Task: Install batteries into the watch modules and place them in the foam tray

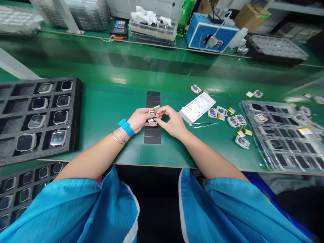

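The left hand (139,120) and right hand (170,122) are both grasping a small silver watch module (152,120) in their fingertips, with a yellow tab (156,109) sticking up from it, held over the black strip mat (152,136), probably to keep the part off the bare bench. Left of the strip, a foam tray (73,114) is keeping watch cases (39,103) apart in separate pockets. Right of it, fine tweezers (204,124) are lying within easy reach, beside a white card box (197,107), and loose battery modules (234,120) are sitting before a clear blister tray (286,111)
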`<act>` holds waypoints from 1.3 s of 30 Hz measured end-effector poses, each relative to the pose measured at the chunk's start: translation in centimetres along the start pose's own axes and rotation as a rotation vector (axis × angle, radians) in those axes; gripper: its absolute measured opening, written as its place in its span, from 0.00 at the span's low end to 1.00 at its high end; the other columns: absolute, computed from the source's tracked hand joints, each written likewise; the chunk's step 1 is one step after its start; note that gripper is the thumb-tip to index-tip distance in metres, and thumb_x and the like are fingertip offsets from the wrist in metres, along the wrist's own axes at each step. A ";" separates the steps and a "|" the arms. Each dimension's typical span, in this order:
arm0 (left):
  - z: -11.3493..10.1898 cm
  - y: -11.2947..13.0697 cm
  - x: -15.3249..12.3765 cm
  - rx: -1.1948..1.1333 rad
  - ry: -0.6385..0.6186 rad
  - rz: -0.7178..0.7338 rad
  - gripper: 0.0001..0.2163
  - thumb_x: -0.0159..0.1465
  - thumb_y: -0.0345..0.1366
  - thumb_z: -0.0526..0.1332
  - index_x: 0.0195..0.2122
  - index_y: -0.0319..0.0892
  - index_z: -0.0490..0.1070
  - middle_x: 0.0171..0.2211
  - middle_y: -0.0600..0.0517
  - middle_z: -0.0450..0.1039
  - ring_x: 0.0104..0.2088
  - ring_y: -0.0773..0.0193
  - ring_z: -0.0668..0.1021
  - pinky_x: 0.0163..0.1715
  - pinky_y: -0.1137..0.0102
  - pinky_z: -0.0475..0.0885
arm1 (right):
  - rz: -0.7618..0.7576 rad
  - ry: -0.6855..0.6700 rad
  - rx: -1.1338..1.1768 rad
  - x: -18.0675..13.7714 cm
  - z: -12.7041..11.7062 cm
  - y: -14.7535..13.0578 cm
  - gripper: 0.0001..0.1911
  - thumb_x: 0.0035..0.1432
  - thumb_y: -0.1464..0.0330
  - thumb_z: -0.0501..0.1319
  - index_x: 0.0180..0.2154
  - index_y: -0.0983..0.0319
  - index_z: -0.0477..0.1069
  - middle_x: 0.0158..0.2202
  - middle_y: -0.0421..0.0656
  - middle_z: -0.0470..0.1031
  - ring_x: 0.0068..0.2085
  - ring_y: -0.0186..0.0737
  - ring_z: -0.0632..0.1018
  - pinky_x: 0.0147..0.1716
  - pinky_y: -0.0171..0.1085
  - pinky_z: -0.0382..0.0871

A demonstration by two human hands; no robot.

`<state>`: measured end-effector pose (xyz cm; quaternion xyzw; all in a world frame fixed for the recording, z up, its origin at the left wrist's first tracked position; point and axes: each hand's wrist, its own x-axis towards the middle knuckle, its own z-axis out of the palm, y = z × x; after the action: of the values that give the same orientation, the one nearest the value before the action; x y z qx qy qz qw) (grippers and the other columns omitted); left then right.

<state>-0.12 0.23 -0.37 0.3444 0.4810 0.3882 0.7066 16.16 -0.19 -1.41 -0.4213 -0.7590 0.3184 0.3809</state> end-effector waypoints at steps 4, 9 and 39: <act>-0.1 0.0 0.0 0.017 0.010 -0.001 0.05 0.54 0.25 0.65 0.33 0.36 0.76 0.31 0.49 0.78 0.28 0.68 0.78 0.36 0.66 0.81 | 0.003 0.009 -0.032 0.0 0.1 0.0 0.06 0.55 0.71 0.63 0.35 0.58 0.66 0.35 0.39 0.77 0.36 0.38 0.78 0.44 0.41 0.72; 0.0 0.0 0.0 0.004 0.009 -0.005 0.05 0.55 0.25 0.64 0.33 0.36 0.76 0.31 0.48 0.78 0.28 0.67 0.78 0.34 0.68 0.80 | -0.047 0.026 -0.179 0.0 0.2 0.0 0.06 0.56 0.72 0.64 0.34 0.58 0.67 0.33 0.39 0.77 0.37 0.40 0.77 0.47 0.43 0.70; -0.1 0.0 0.0 0.016 -0.083 -0.017 0.11 0.53 0.24 0.66 0.38 0.37 0.76 0.28 0.52 0.77 0.28 0.64 0.82 0.32 0.70 0.78 | -0.092 0.242 -0.081 0.1 -0.1 0.3 0.03 0.60 0.67 0.65 0.34 0.59 0.76 0.34 0.40 0.80 0.40 0.40 0.78 0.44 0.41 0.70</act>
<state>-0.21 0.22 -0.44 0.3617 0.4572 0.3636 0.7266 16.35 0.04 -1.59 -0.4364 -0.7382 0.2164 0.4667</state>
